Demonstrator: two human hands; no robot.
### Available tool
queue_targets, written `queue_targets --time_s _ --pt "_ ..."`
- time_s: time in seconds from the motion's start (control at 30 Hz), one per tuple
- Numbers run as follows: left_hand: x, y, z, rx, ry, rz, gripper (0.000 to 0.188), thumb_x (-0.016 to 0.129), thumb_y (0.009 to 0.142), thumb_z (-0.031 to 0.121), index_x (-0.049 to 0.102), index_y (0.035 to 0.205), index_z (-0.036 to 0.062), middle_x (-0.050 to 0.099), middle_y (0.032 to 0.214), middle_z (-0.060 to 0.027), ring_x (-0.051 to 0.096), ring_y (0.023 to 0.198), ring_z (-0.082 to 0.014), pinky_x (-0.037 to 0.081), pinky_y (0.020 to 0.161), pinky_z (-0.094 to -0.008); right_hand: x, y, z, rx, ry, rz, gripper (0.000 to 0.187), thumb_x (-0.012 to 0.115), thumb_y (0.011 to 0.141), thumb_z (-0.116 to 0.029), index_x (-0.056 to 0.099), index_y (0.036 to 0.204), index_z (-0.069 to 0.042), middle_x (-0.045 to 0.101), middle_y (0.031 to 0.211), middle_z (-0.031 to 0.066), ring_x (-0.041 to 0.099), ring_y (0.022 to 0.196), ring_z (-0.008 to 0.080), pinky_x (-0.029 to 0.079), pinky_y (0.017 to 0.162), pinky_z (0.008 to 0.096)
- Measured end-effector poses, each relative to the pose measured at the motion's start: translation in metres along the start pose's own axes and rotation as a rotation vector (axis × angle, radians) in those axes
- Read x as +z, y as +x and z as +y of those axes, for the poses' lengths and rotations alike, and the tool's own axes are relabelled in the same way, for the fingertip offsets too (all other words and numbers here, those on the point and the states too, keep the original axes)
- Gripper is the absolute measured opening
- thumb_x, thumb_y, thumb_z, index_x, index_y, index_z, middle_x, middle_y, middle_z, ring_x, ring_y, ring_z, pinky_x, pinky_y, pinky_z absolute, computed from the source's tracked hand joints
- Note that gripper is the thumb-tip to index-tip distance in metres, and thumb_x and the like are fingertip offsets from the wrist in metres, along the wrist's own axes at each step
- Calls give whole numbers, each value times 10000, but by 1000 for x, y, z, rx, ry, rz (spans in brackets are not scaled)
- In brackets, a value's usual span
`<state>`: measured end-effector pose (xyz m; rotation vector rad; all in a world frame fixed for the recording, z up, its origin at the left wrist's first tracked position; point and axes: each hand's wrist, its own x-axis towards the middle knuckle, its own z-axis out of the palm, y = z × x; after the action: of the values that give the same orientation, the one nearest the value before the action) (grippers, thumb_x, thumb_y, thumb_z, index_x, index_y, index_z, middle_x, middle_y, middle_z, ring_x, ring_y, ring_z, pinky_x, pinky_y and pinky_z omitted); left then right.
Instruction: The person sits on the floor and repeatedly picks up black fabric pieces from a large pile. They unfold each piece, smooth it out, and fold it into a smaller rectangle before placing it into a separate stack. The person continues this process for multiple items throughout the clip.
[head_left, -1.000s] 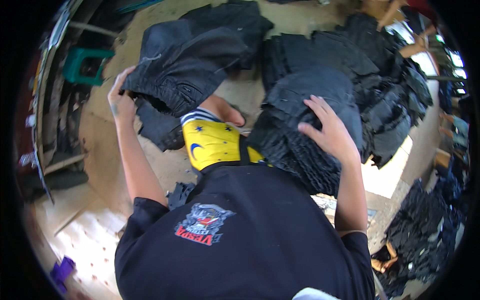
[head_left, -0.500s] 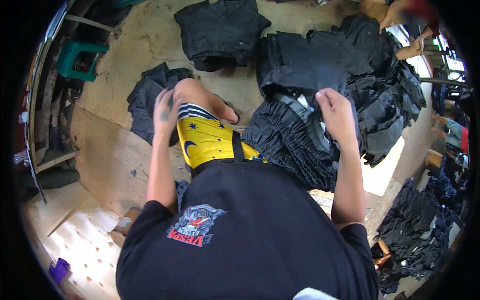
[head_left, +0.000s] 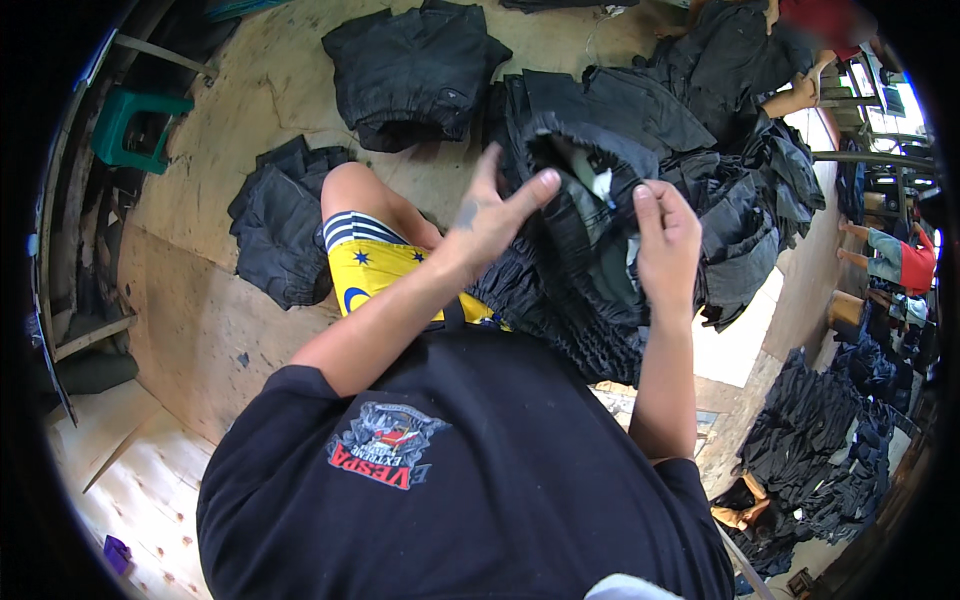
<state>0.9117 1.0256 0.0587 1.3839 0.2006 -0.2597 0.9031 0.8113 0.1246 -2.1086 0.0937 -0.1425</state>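
Note:
My right hand (head_left: pixel 668 235) pinches the gathered waistband of a pair of black elastic-waist pants (head_left: pixel 572 232) between thumb and fingers. The waist opening gapes, showing a small white label (head_left: pixel 601 184) inside. On the opposite side of that opening is my left hand (head_left: pixel 495 208), thumb stretched out and fingers apart. Its thumb lies at the band's edge; the fingers are partly behind the cloth, and I cannot tell whether they touch it. More gathered black garments (head_left: pixel 590 340) lie under the held pair, close to my lap.
Folded black pants (head_left: pixel 415 75) lie ahead on the wooden floor (head_left: pixel 200 300), with another black bundle (head_left: pixel 290 220) by my knee. A large black garment pile (head_left: pixel 740 170) spreads to the right. Far left stands a green stool (head_left: pixel 135 130). Another person's arm (head_left: pixel 800 92) reaches in at the upper right.
My left hand has moved right from beside my knee to the pants' waistband, its fingers spreading. The waist opening now gapes wider and is lifted; my right hand keeps its pinch.

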Motion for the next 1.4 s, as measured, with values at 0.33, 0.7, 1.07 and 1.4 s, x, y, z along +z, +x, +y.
queue_targets --time_s 0.33,0.7,1.07,1.4 --pt "-18 83 69 -218 -830 -8 289 662 1024 141 699 1259 -21 770 1235 -177 752 1144 -350 582 1094 -537 14 -21 -49 -420 -61 -393 346 741 998 -144 731 1327 -38 677 1481 178 620 1415 358 457 1190 421" --pt "-139 214 -1 -240 -788 348 453 596 1092 220 545 1496 24 587 1543 -164 544 1430 -405 430 1227 -559 -41 -25 -10 -127 -363 -300 464 794 950 -219 705 1357 -17 661 1481 215 620 1391 378 459 1184 431" --pt "20 26 -41 243 262 -222 504 844 961 337 682 1332 35 715 1114 -46 640 859 -96 544 762 -282 -37 -15 42 286 -93 -526 226 779 980 -147 772 1076 57 752 839 84 650 768 121 515 716 308" --pt "43 13 6 186 116 -500 741 759 910 173 469 1588 97 671 1158 -166 656 969 -235 545 880 -376 -59 -4 19 304 384 -217 221 647 1112 -151 758 1080 37 728 914 -30 612 821 33 493 769 216"
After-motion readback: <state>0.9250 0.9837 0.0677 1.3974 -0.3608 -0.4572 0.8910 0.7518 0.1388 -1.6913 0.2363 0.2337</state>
